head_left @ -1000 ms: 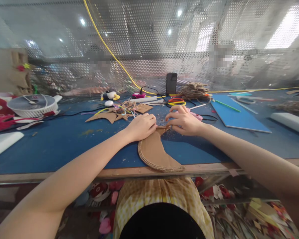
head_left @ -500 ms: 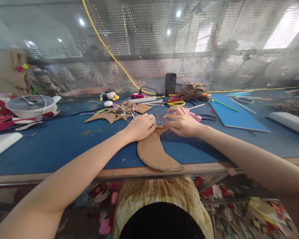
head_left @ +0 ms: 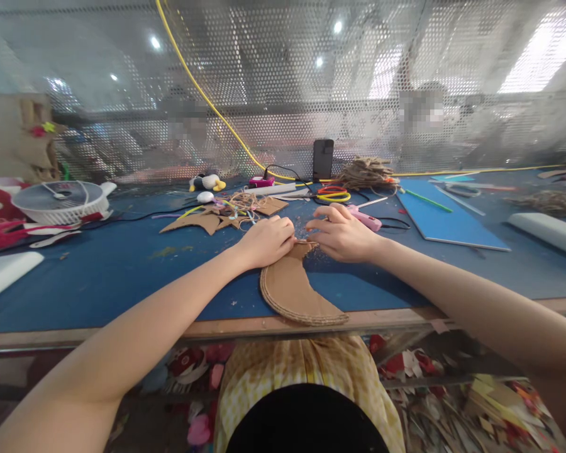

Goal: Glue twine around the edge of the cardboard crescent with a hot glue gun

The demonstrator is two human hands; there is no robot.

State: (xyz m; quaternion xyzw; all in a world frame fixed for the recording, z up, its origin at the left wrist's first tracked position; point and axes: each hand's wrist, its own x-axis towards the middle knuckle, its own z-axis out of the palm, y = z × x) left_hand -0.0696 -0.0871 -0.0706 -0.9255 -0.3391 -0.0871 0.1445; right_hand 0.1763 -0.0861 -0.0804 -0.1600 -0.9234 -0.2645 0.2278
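Note:
A curved brown cardboard piece edged with twine lies on the blue table, reaching to the front edge. My left hand is closed and presses on the far tip of the piece from the left. My right hand meets it from the right, fingers curled and pinching the twine at that same tip. The two hands almost touch over the tip, which they mostly hide.
Cardboard scraps and loose twine lie behind my left hand. A pink glue gun, scissors, a twine bundle, a black phone and a blue board sit behind and right. A white fan stands far left. A perforated screen backs the table.
My right hand's fingers have curled down closer onto the tip of the cardboard piece. My left hand and the piece have stayed in place.

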